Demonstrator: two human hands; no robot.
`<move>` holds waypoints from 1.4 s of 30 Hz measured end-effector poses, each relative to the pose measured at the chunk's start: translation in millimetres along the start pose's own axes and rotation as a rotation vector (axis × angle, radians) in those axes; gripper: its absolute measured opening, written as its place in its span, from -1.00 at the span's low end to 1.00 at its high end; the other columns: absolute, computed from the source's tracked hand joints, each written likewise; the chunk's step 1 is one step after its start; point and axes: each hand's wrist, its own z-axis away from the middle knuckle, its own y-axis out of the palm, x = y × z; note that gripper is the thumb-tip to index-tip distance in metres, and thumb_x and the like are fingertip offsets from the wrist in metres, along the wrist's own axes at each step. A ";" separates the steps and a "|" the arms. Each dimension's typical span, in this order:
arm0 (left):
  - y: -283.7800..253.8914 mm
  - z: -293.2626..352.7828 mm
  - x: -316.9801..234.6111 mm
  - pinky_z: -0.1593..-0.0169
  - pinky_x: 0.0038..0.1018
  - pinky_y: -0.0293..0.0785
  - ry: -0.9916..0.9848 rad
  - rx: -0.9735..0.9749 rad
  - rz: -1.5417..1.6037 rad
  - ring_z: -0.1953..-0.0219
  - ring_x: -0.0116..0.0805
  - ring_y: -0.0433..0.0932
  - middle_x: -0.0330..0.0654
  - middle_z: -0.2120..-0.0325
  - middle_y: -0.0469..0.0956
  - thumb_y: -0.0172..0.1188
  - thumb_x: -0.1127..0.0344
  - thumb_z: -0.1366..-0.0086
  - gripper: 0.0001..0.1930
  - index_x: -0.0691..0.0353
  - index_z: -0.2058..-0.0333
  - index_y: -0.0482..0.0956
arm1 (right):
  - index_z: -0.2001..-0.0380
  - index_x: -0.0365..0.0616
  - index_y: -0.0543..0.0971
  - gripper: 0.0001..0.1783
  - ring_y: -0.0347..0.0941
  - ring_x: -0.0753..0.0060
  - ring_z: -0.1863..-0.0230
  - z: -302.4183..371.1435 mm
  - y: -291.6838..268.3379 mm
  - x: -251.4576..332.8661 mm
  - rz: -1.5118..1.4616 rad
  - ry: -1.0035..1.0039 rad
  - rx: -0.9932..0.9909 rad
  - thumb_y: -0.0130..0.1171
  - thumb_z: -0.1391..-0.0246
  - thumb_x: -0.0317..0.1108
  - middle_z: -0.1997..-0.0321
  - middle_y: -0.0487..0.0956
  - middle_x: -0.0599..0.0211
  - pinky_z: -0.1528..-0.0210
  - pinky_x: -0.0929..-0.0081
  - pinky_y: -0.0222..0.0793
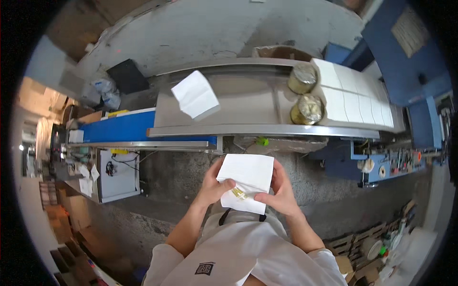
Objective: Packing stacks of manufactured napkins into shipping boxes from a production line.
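Observation:
I hold a folded white paper piece (245,171), much like a napkin, in front of my waist. My left hand (215,186) grips its left side with the thumb lying on top. On the right edge, my right hand (280,193) has its fingers beneath and its thumb pressed near the lower part. Between the thumbs a small gold-yellow patch (239,192) shows; I cannot tell if it is print or a separate piece. A similar white folded piece (195,94) lies alone on the metal table (243,102) ahead.
On the table's right, two shiny yellowish cylinders (307,109) stand beside long rows of stacked white paper (355,102). A blue belt (119,127) runs at the left. Blue machinery (410,57) with a tool shelf (398,164) is on the right. Wooden pallets (355,243) lie behind right.

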 end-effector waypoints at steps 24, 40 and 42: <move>-525.2 258.3 -48.4 -0.09 -0.37 0.41 -0.018 -0.916 0.280 -0.05 -0.28 0.47 -0.03 0.00 0.49 0.28 0.21 -0.24 -0.36 0.35 -0.20 0.25 | -0.28 -0.18 0.20 -0.12 0.45 0.26 -0.01 -222.6 585.9 -221.0 0.119 0.518 0.527 0.41 0.11 -0.42 -0.01 0.48 0.14 -0.05 0.29 0.42; -687.6 352.5 61.4 0.33 -0.41 0.46 -0.908 -1.363 0.136 0.37 -0.43 0.55 -0.16 0.24 0.62 0.27 0.04 -0.24 -0.38 0.34 -0.14 0.39 | -0.06 -0.20 0.38 -0.37 0.56 0.36 0.16 -654.1 1160.5 -520.8 -0.434 0.459 0.433 0.40 0.05 -0.24 0.08 0.56 0.26 0.29 0.47 0.54; -719.7 331.6 27.1 0.23 -0.44 0.50 -1.082 -1.354 0.517 0.31 -0.39 0.59 -0.15 0.24 0.62 0.26 0.06 -0.26 -0.41 0.34 -0.13 0.39 | -0.07 -0.18 0.34 -0.29 0.54 0.41 0.22 -675.5 1200.2 -565.6 -0.386 0.518 0.403 0.45 0.11 -0.22 0.13 0.55 0.28 0.38 0.53 0.47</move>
